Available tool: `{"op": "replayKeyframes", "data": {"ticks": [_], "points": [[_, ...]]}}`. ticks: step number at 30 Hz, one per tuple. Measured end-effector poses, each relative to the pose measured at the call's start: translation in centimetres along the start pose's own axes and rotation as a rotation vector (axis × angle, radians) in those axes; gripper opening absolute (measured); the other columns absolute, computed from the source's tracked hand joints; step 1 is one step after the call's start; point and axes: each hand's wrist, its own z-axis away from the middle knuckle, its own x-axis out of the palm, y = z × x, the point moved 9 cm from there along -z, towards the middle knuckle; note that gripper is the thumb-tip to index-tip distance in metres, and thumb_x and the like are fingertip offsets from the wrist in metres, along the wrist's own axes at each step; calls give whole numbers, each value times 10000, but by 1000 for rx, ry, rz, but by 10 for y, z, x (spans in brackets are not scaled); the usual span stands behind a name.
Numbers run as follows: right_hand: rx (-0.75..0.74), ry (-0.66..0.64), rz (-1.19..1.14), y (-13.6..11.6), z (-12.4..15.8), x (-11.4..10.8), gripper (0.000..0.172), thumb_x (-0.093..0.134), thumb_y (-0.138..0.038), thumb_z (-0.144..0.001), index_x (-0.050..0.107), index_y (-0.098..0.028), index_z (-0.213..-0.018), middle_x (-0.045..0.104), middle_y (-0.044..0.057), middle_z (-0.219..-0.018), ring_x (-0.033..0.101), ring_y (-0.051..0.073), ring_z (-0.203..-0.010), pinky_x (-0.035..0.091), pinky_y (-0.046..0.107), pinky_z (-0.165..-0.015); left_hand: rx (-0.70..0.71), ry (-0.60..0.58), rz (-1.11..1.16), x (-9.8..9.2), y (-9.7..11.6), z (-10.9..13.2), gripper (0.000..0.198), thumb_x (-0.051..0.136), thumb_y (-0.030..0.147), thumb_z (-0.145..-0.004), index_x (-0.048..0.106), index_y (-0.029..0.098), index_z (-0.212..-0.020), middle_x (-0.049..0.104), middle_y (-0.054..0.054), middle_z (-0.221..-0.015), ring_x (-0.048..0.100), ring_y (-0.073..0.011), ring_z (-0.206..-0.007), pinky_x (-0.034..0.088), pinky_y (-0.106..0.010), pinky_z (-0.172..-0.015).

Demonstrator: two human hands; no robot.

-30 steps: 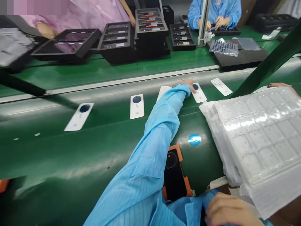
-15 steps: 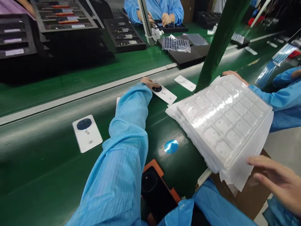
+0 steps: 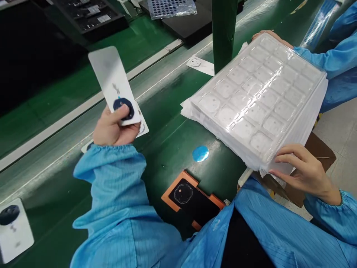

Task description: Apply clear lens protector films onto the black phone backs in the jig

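Observation:
My left hand [image 3: 117,128] grips a white phone back cover [image 3: 110,72] by its lower end, thumb on the dark round camera piece. The cover is tilted up above the green belt. Just behind the fingers, part of another white cover [image 3: 143,121] shows. My right hand [image 3: 304,169] is at the near corner of a clear plastic tray [image 3: 262,93] with square pockets, lying on white sheets. Its fingers are apart and slightly bent; whether they touch the sheets I cannot tell. Below, a black phone-shaped plate [image 3: 192,199] sits in an orange holder [image 3: 174,186].
A shiny blue round film [image 3: 200,153] lies on the green belt [image 3: 167,156]. More white covers rest at the lower left [image 3: 15,227] and by the green post [image 3: 224,33]. A co-worker's hand [image 3: 270,37] is at the tray's far edge.
My left hand has lifted the white cover off the belt and brought it left and nearer. My right hand has moved in to the tray's corner. The view has tilted down.

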Motion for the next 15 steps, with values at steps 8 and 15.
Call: {"op": "replayKeyframes", "data": {"ticks": [8,15], "points": [[-44,-173,256,1,26,8,139,680,-251,-968,719,-236,-1101,706,106,-1113,642,294,-989,509,478,-843,-86,-7,-14,4,-2,80,393,920,269,-416,675,228,-720,691,44,-641,577,-84,-558,475,-119,-411],[95,331,108,1,27,-53,428,803,-129,-874,806,-401,-1205,726,0,-877,658,185,-716,531,358,-604,-52,52,77,1,17,100,230,819,183,-620,680,190,-803,673,2,-656,553,-83,-530,472,-114,-407]]}}
